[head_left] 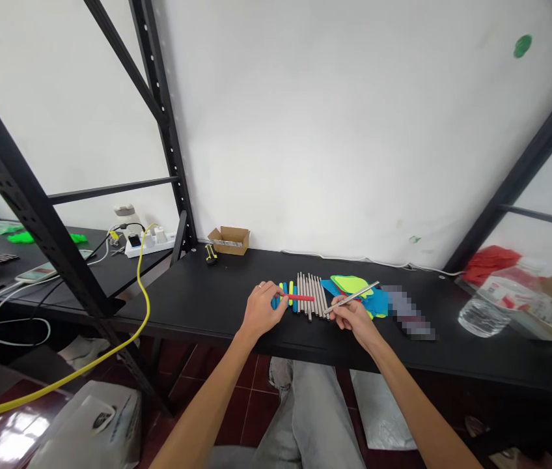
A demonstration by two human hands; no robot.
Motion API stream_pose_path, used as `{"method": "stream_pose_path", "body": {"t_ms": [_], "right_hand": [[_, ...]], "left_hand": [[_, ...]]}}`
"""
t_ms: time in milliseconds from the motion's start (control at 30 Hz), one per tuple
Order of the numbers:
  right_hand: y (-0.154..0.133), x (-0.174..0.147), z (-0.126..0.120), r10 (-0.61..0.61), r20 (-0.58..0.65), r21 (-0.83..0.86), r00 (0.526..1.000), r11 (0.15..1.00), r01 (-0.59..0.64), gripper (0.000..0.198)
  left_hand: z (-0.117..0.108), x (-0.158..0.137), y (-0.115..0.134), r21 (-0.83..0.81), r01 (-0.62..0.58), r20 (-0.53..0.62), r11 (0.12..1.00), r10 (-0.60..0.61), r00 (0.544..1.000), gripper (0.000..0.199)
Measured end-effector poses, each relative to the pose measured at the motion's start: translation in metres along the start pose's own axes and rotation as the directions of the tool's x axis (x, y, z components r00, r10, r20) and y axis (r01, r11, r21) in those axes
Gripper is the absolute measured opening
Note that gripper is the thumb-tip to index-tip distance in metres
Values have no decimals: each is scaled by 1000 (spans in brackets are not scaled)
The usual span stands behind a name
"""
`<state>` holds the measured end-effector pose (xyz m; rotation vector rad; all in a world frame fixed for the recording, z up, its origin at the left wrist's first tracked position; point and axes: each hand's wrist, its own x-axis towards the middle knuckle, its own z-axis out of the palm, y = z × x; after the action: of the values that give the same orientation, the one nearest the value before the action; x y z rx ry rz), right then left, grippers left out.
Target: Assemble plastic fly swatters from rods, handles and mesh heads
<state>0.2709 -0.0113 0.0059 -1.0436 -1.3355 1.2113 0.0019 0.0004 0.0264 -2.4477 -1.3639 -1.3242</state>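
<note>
My left hand (263, 309) is closed, pinching one end of a slim red tube (301, 298) that points right over the row on the table. In my right hand (351, 316), a thin silver-grey rod (361, 292) is gripped near its lower end, tilted up to the right. Between my hands lie several similar grey rods (310, 286) side by side. Short blue and yellow tubes (290, 290) lie at their left, partly hidden by my left hand. Flat blue pieces (378, 303) and a flat yellow-green piece (347, 283) are piled just beyond my right hand.
The black table (198, 299) runs along a white wall. Toward the back stand an open cardboard box (234, 241) and a small black-and-yellow object (211, 255). A large water bottle (493, 296) is at right. A yellow cable (145, 293) hangs at left, near a power strip (151, 246).
</note>
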Motion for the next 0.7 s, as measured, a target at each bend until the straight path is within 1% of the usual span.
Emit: {"method": "stream_pose_path", "body": {"t_ms": [100, 267, 433, 700], "right_hand": [[4, -4, 1, -40, -43, 14, 998, 999, 41, 32], [1, -4, 0, -36, -100, 80, 994, 996, 45, 36], [-2, -6, 1, -21, -85, 127, 996, 991, 32, 42], [0, -6, 1, -36, -62, 141, 997, 989, 45, 39]], "left_hand": [[-2, 0, 1, -59, -11, 14, 998, 12, 1000, 18], [-4, -1, 1, -113, 15, 20, 993, -12, 1000, 23], [-5, 0, 2, -118, 15, 31, 993, -12, 999, 26], [-4, 0, 3, -92, 10, 71, 996, -4, 997, 28]]}}
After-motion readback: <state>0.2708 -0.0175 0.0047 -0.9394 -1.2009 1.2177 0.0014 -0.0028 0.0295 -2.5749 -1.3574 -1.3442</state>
